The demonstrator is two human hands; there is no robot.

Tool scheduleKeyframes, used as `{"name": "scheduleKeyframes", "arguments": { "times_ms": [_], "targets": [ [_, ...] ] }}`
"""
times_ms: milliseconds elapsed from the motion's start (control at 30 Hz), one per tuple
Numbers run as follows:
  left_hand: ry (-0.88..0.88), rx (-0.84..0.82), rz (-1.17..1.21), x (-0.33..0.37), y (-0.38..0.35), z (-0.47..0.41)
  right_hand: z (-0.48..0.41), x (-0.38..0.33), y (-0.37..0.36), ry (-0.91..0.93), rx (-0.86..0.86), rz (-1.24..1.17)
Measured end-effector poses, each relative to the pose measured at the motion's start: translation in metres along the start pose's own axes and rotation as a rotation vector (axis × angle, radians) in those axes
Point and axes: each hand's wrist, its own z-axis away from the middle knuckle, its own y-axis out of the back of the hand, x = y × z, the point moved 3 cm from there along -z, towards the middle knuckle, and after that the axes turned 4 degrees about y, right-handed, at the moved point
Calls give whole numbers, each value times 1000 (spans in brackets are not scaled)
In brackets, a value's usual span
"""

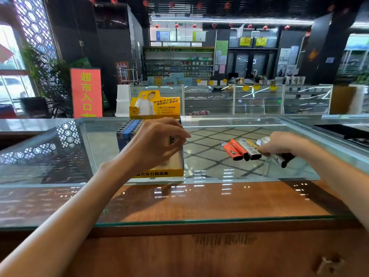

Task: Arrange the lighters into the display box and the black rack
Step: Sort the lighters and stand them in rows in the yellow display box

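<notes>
Lighters (128, 127), blue and grey, stand upright in the back-left corner of the yellow display box (159, 173) on the glass counter (219, 170). To its right, more lie in a loose row (240, 149), orange, silver and yellow. A black rack (339, 131) sits at the far right. Behind are a red sign (86, 92), stocked shelves (179, 62) and glass showcases (257, 98). The left hand (157, 140) hovers over the box, its fingertips pinching a small lighter (172, 139). The right hand (283, 143) curls round a white and black lighter (279, 159) just beside the row.
</notes>
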Motion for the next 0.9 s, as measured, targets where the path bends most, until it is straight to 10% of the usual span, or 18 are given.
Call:
{"name": "scheduleKeyframes", "arguments": {
  "times_ms": [200,333,533,900],
  "targets": [
    [73,57,116,-2,4,0,18,-11,18,325,171,-570],
    [152,119,217,-4,7,-1,52,-57,13,670,-264,-1166],
    [265,98,400,-10,9,-1,71,-125,-15,981,-525,-1150],
    [347,103,484,-17,13,2,72,-134,-30,1032,-496,-1074]
  ]
}}
